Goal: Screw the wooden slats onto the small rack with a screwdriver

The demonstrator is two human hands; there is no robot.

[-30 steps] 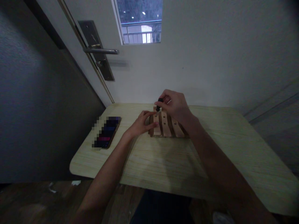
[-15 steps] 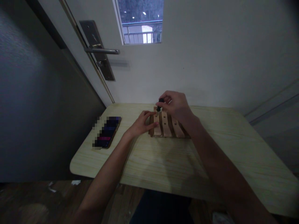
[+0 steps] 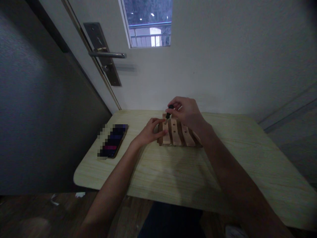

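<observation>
A small wooden slatted rack (image 3: 177, 135) with round holes in its slats lies on the pale wood table (image 3: 173, 172). My left hand (image 3: 150, 131) grips the rack's left end, fingers curled over the first slat. My right hand (image 3: 187, 112) is closed around a small screwdriver (image 3: 169, 111) with a black shaft, its tip pointing down at the rack's far left corner.
A phone (image 3: 114, 140) lies on the table to the left of the rack. A door with a metal lever handle (image 3: 107, 54) stands behind the table's left side, next to a white wall with a small window (image 3: 148, 23). Dark floor shows below.
My right hand has shifted its fingers on the screwdriver, and the reddish part of its handle no longer shows. My left hand and the rack have stayed in place.
</observation>
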